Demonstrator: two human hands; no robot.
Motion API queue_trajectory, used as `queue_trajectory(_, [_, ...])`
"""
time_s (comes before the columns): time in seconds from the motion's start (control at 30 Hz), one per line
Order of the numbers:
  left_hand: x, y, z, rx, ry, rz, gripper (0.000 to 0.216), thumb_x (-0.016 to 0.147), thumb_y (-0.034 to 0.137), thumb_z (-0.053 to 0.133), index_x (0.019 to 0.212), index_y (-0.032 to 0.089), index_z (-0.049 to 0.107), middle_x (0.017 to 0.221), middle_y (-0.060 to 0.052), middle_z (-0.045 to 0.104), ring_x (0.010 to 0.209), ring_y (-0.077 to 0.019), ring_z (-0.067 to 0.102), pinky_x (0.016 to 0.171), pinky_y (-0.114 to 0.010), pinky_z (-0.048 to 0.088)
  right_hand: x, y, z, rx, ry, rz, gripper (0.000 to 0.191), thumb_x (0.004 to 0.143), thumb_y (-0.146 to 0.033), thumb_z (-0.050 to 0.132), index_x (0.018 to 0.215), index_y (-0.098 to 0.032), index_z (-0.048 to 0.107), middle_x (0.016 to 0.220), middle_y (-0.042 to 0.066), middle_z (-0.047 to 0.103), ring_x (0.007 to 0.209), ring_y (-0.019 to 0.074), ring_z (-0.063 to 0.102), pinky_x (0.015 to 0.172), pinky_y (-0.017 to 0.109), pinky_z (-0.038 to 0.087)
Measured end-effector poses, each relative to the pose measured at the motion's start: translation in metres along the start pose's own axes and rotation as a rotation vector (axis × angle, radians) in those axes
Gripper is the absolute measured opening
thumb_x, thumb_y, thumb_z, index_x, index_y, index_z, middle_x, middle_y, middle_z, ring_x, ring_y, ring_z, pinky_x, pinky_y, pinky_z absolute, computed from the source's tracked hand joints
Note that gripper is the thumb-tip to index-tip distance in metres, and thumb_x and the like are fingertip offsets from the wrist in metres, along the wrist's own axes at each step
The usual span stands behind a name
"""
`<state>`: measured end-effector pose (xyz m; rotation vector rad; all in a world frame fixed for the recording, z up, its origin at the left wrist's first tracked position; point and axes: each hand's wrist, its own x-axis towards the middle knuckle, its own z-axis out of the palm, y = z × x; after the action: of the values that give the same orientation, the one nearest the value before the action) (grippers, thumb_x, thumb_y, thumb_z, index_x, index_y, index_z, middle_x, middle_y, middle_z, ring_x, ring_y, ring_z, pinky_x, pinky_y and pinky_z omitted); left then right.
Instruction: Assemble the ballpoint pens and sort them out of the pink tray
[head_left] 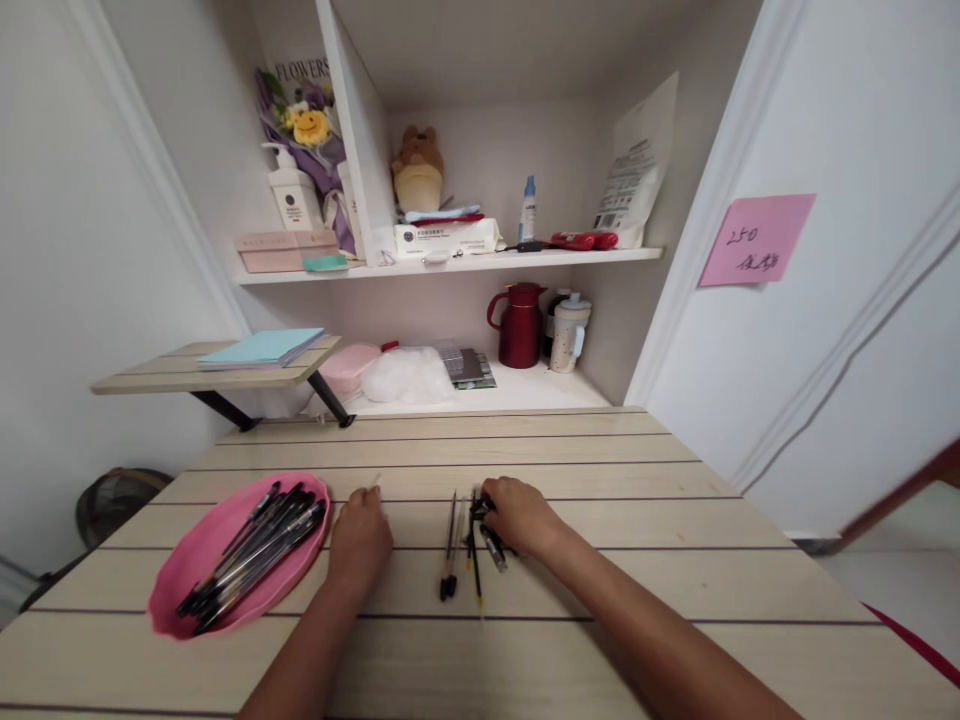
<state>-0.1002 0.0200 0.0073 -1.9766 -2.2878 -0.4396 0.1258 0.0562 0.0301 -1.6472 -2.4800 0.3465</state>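
My left hand (361, 535) is closed above the table just right of the pink tray (174, 545). A thin pale tip sticks up past its fingers; the rest is hidden. In the tray lie several black and clear gel pens (259, 560). My right hand (517, 512) bends its fingers down onto small black pen parts (482, 505), partly covered by the fingers. A black cap-like piece (493, 550) lies just below those fingers. To their left are clear pen barrels (452, 545) with black ends and a dark refill (475, 565) with a yellowish tip.
Blue paper (259, 348) rests on a small raised shelf (150, 372) at the back left. Behind the slatted table (615, 650), a cabinet holds a red jug (520, 325), a pale cup (570, 332) and a white plastic bag (407, 376). A pink note (757, 240) hangs right.
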Motion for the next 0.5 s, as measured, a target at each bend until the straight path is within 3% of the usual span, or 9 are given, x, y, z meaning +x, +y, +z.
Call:
queue_trajectory(0.17, [-0.006, 0.005, 0.006, -0.019, -0.016, 0.105, 0.045, 0.07, -0.001, 0.032, 0.111, 0.007, 0.048, 0.102, -0.015, 0.054, 0.096, -0.0197, 0.048, 0.088, -0.03, 0.031, 0.007, 0.011, -0.003, 0.01, 0.017, 0.019, 0.024, 0.072, -0.017, 0.045, 0.088, -0.018, 0.062, 0.092, 0.01, 0.064, 0.087, 0.0219, 0.057, 0.067, 0.027, 0.035])
queue_trajectory(0.4, [-0.012, 0.027, 0.019, -0.368, -0.098, 0.174, 0.04, 0.071, 0.01, 0.041, 0.11, 0.012, 0.049, 0.099, -0.01, 0.057, 0.085, -0.016, 0.053, 0.081, -0.029, 0.039, 0.012, 0.018, 0.004, 0.004, 0.008, 0.043, 0.023, 0.073, -0.015, 0.045, 0.085, -0.017, 0.064, 0.091, 0.01, 0.065, 0.087, 0.021, 0.057, 0.068, 0.026, 0.036])
queue_trajectory(0.5, [-0.008, 0.028, 0.013, -0.372, -0.076, 0.181, 0.039, 0.072, 0.012, 0.04, 0.11, 0.012, 0.049, 0.1, -0.008, 0.058, 0.08, -0.0134, 0.055, 0.078, -0.026, 0.042, 0.014, 0.019, 0.005, -0.001, 0.017, 0.051, 0.024, 0.074, -0.015, 0.044, 0.086, -0.017, 0.064, 0.092, 0.01, 0.065, 0.088, 0.0212, 0.057, 0.069, 0.027, 0.036])
